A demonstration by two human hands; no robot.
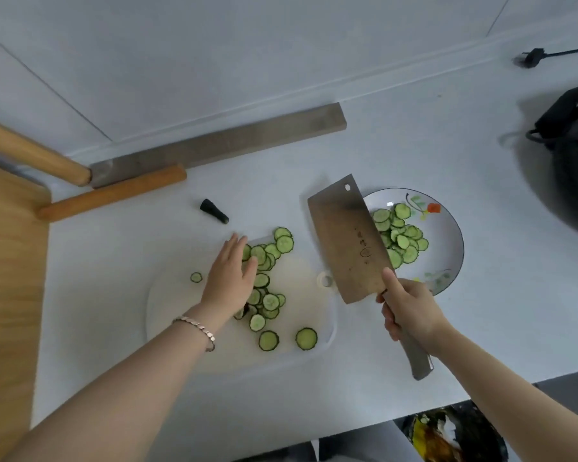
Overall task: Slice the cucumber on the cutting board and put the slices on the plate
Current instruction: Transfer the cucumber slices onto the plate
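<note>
While the flat-fingered left grip (229,276) covered slices (267,301) mid cutting board (301,281) and the right grip (411,308) clenched the cleaver (344,238), a hasty sweep toward the 3 o'clock plate (447,248) risked scattering them.

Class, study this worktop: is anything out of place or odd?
Yes: a dark cucumber end lies on the bare counter beyond the cutting board, away from the slices. A lone slice also sits left of the left hand.
</note>
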